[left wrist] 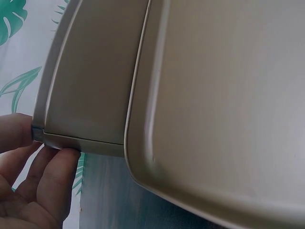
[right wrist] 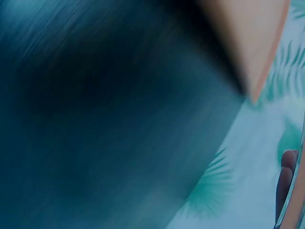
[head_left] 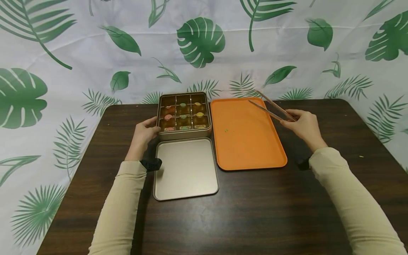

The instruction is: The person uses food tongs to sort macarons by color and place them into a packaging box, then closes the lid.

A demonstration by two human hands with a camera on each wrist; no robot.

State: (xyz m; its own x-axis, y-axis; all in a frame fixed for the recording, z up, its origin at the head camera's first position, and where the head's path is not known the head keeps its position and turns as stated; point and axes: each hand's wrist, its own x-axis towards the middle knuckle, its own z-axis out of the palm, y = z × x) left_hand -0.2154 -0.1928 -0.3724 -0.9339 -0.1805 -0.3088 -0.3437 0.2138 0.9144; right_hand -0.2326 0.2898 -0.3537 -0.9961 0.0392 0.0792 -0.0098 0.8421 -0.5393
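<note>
My left hand (head_left: 142,135) grips the near left corner of a square metal tin (head_left: 185,135). In the left wrist view its fingers (left wrist: 57,181) are curled against the tin's side (left wrist: 90,81). Inside the tin is a divided insert with pink, green and yellow round pieces in several compartments; the far left one shows no piece. My right hand (head_left: 304,126) holds metal tongs (head_left: 275,106), their arms spread and tips above the far right of an orange tray (head_left: 248,141), nothing between them. The right wrist view is blurred, with fingertips (right wrist: 287,164) and a strip of the tongs at its right edge.
A flat metal lid (head_left: 186,168) lies in front of the tin, left of the tray. A small green crumb (head_left: 226,130) is on the tray. The dark wooden table (head_left: 255,212) backs onto a leaf-patterned cloth (head_left: 153,63).
</note>
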